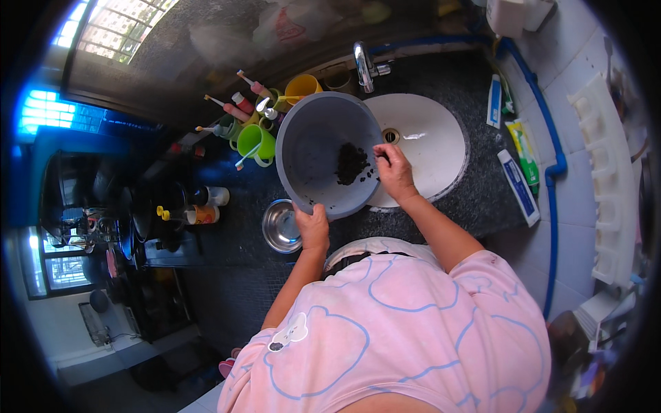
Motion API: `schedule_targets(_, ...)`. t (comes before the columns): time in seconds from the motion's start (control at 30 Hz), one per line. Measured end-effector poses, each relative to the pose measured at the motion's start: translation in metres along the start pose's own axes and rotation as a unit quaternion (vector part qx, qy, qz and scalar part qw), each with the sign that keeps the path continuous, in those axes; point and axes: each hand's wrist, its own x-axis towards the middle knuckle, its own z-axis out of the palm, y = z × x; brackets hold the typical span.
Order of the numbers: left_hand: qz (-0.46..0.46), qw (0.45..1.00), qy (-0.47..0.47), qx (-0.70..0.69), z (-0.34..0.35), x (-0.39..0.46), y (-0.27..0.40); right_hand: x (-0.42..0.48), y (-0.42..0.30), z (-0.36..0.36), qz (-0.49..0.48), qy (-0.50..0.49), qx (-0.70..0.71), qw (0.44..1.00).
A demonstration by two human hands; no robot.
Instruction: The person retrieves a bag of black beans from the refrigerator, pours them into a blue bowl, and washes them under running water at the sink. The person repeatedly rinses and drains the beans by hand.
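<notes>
A grey plastic basin (310, 139) is tilted over the left part of a white oval sink (434, 144). My left hand (312, 225) grips its near rim, thumb on the inside. In the basin lies a dark, crumbly clump (352, 164), with small bits scattered beside it and a few near the left thumb. My right hand (395, 170) is at the basin's right rim, its fingers curled inward; a dark spot shows by them, but whether they hold anything is unclear. A stainless steel bowl (279, 227) stands on the dark counter next to my left hand.
A chrome faucet (364, 69) rises behind the sink. Left of it stand a yellow cup (303, 88), a green cup (256, 142) and several toothbrushes. Toothpaste tubes (519, 188) lie at the right, near a blue pipe (550, 129). Bottles (199, 214) are on the left counter.
</notes>
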Motion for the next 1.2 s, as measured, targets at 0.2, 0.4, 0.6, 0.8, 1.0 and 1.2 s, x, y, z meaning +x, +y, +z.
schedule_targets(0.2, 0.039, 0.999, -0.021, 0.020, 0.006, 0.001, 0.007, 0.003, 0.003, 0.036, -0.240, -0.127, -0.169, 0.948)
schedule_targets(0.4, 0.127, 0.985, -0.050, 0.108, 0.005, -0.007, 0.016, 0.048, 0.019, 0.021, -0.234, -0.100, -0.323, 0.912)
schedule_targets(0.6, 0.166, 0.978, -0.043, 0.119, 0.009, -0.004, 0.016, 0.021, 0.015, 0.042, -0.186, -0.103, -0.298, 0.931)
schedule_targets(0.8, 0.132, 0.987, -0.047, 0.073, 0.010, -0.001, 0.015, -0.024, 0.007, 0.051, -0.226, -0.242, -0.104, 0.938)
schedule_targets(1.0, 0.142, 0.981, -0.052, 0.120, 0.011, -0.002, 0.018, 0.033, 0.013, 0.016, -0.200, -0.128, -0.355, 0.904)
schedule_targets(1.2, 0.177, 0.975, -0.059, 0.123, 0.015, -0.002, 0.022, 0.003, 0.032, 0.037, -0.167, -0.173, -0.286, 0.927)
